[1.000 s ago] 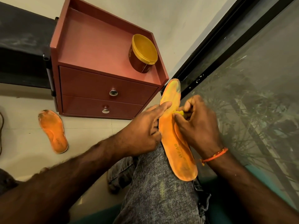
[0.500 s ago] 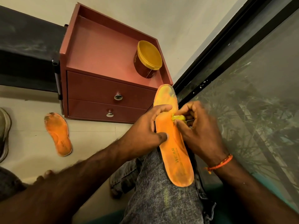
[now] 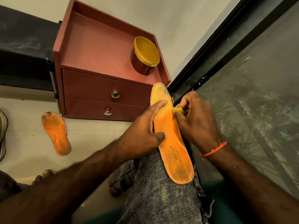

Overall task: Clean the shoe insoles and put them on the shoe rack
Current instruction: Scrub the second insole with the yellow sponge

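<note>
An orange insole (image 3: 175, 152) printed "WEAR" lies along my grey-jeaned knee, toe end pointing away and smeared yellowish grey. My left hand (image 3: 142, 131) holds it from the left, index finger stretched across the forefoot and thumb pressed on its middle. My right hand (image 3: 195, 122) sits at the insole's right edge, its curled fingers pinching a small yellow wad (image 3: 178, 109) against the rim. A second orange insole (image 3: 55, 133), dirty at the toe, lies flat on the floor to the left.
A dark red two-drawer cabinet (image 3: 100, 88) stands ahead, with a red tub with a yellow lid (image 3: 145, 56) on its top. A black-framed glass pane (image 3: 242, 94) runs along the right. Part of a shoe (image 3: 2, 131) shows at the left edge.
The view has shifted so the cabinet and floor insole sit further right and lower. My left index finger slid slightly along the forefoot; my right hand keeps working the yellow wad at the edge.
</note>
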